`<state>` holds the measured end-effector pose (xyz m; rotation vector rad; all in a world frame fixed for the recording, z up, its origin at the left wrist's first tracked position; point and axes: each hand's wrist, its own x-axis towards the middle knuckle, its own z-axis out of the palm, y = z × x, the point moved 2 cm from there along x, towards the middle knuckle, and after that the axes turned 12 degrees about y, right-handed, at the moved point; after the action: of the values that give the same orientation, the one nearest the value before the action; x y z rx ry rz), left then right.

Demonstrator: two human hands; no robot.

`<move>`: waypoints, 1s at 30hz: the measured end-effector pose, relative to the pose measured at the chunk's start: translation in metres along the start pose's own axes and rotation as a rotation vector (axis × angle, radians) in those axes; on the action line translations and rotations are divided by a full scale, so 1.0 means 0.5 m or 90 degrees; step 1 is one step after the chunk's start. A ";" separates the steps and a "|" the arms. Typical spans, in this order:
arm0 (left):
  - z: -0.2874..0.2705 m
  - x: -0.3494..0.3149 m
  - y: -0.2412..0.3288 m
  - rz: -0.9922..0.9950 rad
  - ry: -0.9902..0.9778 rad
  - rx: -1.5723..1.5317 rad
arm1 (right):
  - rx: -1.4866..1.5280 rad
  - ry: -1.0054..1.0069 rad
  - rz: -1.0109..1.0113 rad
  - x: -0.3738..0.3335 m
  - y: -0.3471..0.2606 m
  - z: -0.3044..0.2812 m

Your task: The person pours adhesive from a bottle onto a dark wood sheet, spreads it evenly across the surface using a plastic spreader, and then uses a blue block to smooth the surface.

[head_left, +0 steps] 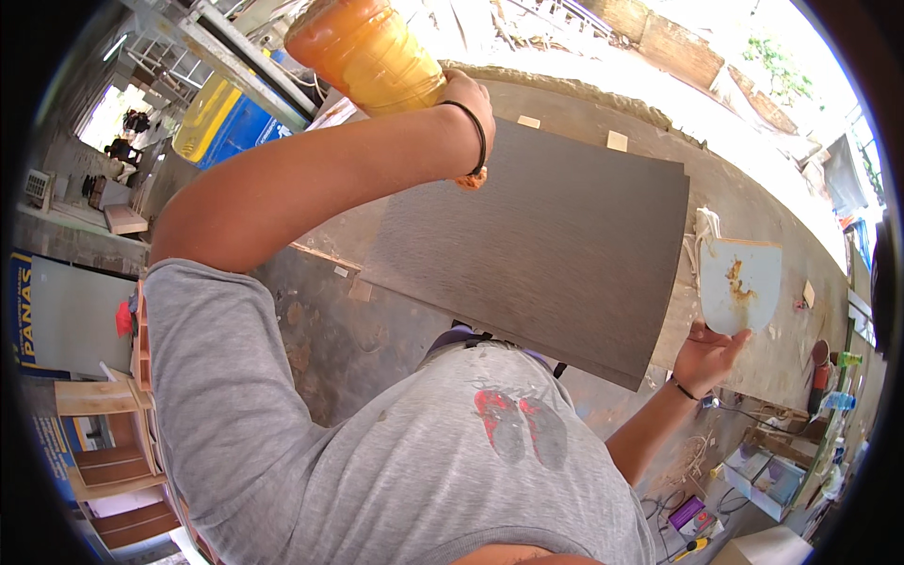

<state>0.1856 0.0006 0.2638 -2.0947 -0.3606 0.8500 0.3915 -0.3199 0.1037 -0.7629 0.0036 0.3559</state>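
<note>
- The left hand (467, 111), at 12 o'clock from the view's middle, was closed round one end of the bottle (372, 58), though the wrist hid some fingers
- The bottle lay tilted at 11 o'clock, amber inside; gripped at that one end, it could have swung or slipped, its weight being the likely cause
- An orange-brown lump (471, 179) showed just below that wrist; too steep a tilt could have let out too much and left a pool
- The right hand (708, 362), between 3 and 4 o'clock, was half open, thumb and fingers on the scraper's near edge
- The scraper (753, 268), at 3 o'clock, bore brown smears; so slight a hold could have let it twist or drop
- The dark sheet (556, 245) spread from the middle toward 2 o'clock on the table (796, 353); a careless push could have shifted it
- Offcuts (617, 141) lay at 1 o'clock, where a knock could have sent them onto the sheet
</note>
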 end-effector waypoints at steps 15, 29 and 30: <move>-0.061 0.028 0.005 0.011 0.025 0.031 | 0.011 0.038 -0.041 -0.025 -0.020 -0.041; -0.084 0.045 0.006 0.031 -0.027 0.050 | 0.056 0.035 -0.081 -0.021 -0.032 -0.079; -0.086 0.045 0.006 0.025 -0.025 0.049 | 0.064 0.023 -0.079 -0.021 -0.031 -0.078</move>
<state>0.2315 -0.0151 0.2697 -2.0217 -0.3047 0.9155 0.3916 -0.3601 0.0871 -0.6667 0.0081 0.2221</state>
